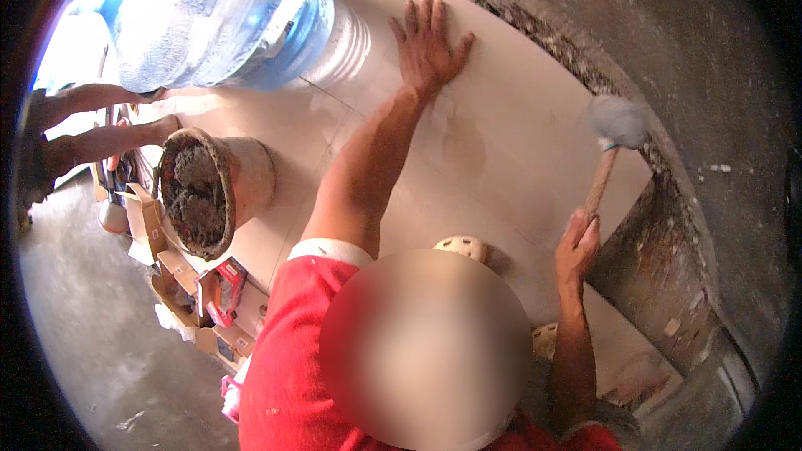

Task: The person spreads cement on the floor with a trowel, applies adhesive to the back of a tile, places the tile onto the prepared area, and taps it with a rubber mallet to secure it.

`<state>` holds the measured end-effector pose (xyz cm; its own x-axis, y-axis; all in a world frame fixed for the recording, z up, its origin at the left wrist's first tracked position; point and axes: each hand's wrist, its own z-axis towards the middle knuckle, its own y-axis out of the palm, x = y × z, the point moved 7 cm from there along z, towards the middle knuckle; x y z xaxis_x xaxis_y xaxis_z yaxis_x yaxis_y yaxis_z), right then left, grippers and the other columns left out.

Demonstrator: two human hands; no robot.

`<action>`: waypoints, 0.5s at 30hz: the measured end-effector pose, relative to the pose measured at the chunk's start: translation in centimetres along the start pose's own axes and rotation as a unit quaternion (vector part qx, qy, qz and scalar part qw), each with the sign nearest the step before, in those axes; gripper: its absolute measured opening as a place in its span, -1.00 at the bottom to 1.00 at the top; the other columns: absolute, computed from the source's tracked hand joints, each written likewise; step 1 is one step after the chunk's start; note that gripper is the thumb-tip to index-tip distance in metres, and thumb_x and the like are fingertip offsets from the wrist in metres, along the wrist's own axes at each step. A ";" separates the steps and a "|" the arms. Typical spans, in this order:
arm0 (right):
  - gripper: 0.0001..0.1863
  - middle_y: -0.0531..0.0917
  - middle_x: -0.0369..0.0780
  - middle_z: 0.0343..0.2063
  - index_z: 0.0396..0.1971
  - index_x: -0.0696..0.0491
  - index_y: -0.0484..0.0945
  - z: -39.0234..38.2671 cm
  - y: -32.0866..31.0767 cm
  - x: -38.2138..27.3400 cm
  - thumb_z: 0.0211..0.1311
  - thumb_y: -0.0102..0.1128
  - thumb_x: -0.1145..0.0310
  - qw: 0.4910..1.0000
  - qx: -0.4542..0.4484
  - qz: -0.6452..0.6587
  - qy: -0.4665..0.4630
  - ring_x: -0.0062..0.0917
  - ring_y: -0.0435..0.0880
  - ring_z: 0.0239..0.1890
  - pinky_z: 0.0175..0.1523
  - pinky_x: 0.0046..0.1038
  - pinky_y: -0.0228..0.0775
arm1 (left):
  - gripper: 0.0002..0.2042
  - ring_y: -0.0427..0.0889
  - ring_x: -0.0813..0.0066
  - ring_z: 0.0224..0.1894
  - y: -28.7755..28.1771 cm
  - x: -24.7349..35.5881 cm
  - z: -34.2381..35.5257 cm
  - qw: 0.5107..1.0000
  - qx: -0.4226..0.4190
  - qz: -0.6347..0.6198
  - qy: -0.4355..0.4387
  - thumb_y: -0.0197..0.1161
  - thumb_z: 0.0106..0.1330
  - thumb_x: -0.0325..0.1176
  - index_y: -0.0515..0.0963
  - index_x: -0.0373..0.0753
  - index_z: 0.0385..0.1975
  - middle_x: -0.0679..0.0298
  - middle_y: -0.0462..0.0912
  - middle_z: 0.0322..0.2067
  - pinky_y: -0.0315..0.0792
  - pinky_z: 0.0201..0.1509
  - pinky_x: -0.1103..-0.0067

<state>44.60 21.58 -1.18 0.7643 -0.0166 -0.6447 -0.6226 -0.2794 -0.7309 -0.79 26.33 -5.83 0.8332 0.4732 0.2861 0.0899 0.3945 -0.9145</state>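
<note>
My left hand point(432, 46) lies flat on a large beige floor tile point(510, 117), its fingers spread and empty. To the right, my right hand point(578, 242) is wrapped around the wooden handle of a mallet point(600, 179). The mallet's pale grey head, slightly blurred, is over the tile's right edge by the wall; whether it touches the tile I cannot tell. Between my arms shows a cream shoe point(462, 246) with holes in it. A round blurred patch covers the lower middle.
A big blue water bottle point(221, 17) lies at the upper left. Below it, a bucket point(255, 171) holds dark mortar. Another person's bare legs point(109, 146) stand at the left, near cardboard boxes point(175, 271). A rough grey wall point(735, 167) curves along the right, beside an untiled patch point(652, 259).
</note>
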 end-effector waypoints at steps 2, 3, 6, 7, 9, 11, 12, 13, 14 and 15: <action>-0.58 0.64 0.07 -0.42 -0.13 0.25 0.47 -0.2 -0.9 -0.4 0.58 0.02 0.11 0.998 0.055 -0.002 -0.041 -0.03 0.67 -0.35 -0.23 -0.13 0.46 | -0.14 -0.07 -0.11 0.60 -0.4 0.0 0.0 0.999 0.030 -0.028 0.011 0.00 0.41 0.29 0.19 -0.28 0.50 0.00 0.14 0.52 -0.33 0.58 -0.20; -0.58 0.60 0.07 -0.44 -0.14 0.29 0.47 -0.7 -1.4 -1.0 0.60 0.00 0.13 0.991 0.096 -0.029 -0.091 -0.05 0.64 -0.38 -0.25 -0.15 0.45 | -0.15 -0.06 -0.11 0.60 -0.3 -0.1 0.0 1.000 0.022 -0.005 0.008 0.02 0.40 0.28 0.20 -0.29 0.49 -0.01 0.15 0.52 -0.33 0.58 -0.20; -0.57 0.55 0.07 -0.49 -0.18 0.32 0.46 -1.0 -0.4 -0.7 0.61 0.00 0.14 0.993 0.031 -0.077 -0.089 -0.07 0.60 -0.43 -0.28 -0.15 0.43 | -0.17 -0.04 -0.12 0.59 -0.1 -0.2 0.2 1.000 0.020 -0.012 0.008 0.07 0.40 0.24 0.21 -0.31 0.48 -0.02 0.18 0.51 -0.30 0.57 -0.20; -0.57 0.54 0.07 -0.51 -0.20 0.31 0.46 -1.0 0.7 0.3 0.61 0.00 0.14 0.994 -0.042 -0.098 -0.028 -0.07 0.60 -0.45 -0.29 -0.14 0.42 | -0.17 -0.03 -0.13 0.59 -0.1 -0.1 0.0 1.000 0.018 -0.011 0.006 0.08 0.39 0.23 0.22 -0.32 0.47 -0.03 0.19 0.50 -0.30 0.57 -0.20; -0.55 0.53 0.08 -0.52 -0.24 0.30 0.46 -1.2 0.6 0.2 0.60 0.01 0.12 0.994 -0.031 -0.078 -0.063 -0.01 0.59 -0.46 -0.29 -0.11 0.40 | -0.16 -0.04 -0.13 0.59 -0.9 -0.7 0.1 0.999 0.037 -0.005 -0.007 0.07 0.39 0.23 0.21 -0.33 0.47 -0.06 0.19 0.50 -0.30 0.57 -0.21; -0.55 0.57 0.11 -0.48 -0.20 0.27 0.47 -1.7 1.3 0.9 0.59 0.01 0.08 0.991 -0.075 -0.107 -0.031 0.06 0.61 -0.41 -0.27 -0.08 0.41 | -0.14 -0.05 -0.14 0.59 -1.2 -0.7 -1.9 0.999 0.006 -0.015 -0.044 0.05 0.39 0.25 0.19 -0.34 0.48 -0.09 0.17 0.50 -0.30 0.57 -0.21; -0.55 0.61 0.13 -0.44 -0.15 0.24 0.48 -2.1 1.8 1.0 0.57 0.02 0.05 0.988 -0.095 -0.120 -0.031 0.10 0.64 -0.35 -0.25 -0.06 0.43 | -0.12 -0.11 -0.17 0.60 -1.2 -0.9 -3.1 0.996 -0.047 -0.013 -0.068 0.02 0.40 0.27 0.15 -0.33 0.51 -0.15 0.09 0.53 -0.33 0.57 -0.21; -0.55 0.65 0.14 -0.40 -0.10 0.20 0.49 -2.2 2.2 0.7 0.56 0.02 0.03 0.986 -0.107 -0.125 -0.040 0.14 0.66 -0.30 -0.23 -0.04 0.44 | -0.12 -0.13 -0.19 0.61 -2.4 -0.9 -4.2 0.998 -0.017 -0.001 -0.062 0.01 0.41 0.27 0.13 -0.33 0.52 -0.17 0.06 0.53 -0.35 0.57 -0.20; -0.55 0.65 0.15 -0.40 -0.13 0.21 0.49 -2.6 2.5 0.3 0.56 0.02 0.02 0.989 -0.105 -0.092 -0.053 0.14 0.66 -0.29 -0.23 -0.04 0.43 | -0.11 -0.16 -0.22 0.61 -3.3 -0.9 -6.5 0.997 -0.022 0.009 -0.071 0.00 0.41 0.28 0.12 -0.33 0.53 -0.18 0.02 0.54 -0.37 0.57 -0.20; -0.55 0.65 0.15 -0.40 -0.14 0.21 0.50 -2.7 2.7 -0.1 0.57 0.02 0.03 0.989 -0.098 -0.094 -0.054 0.15 0.66 -0.29 -0.24 -0.04 0.43 | -0.11 -0.18 -0.24 0.61 -4.1 -1.0 -8.7 0.995 -0.040 0.017 -0.086 -0.01 0.41 0.28 0.10 -0.34 0.53 -0.19 -0.01 0.55 -0.39 0.57 -0.19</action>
<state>43.31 18.27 -2.53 0.8348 0.1522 -0.5290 -0.4184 -0.4490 -0.7895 2.72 17.38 -4.90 0.7308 0.6162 0.2937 0.1120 0.3163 -0.9420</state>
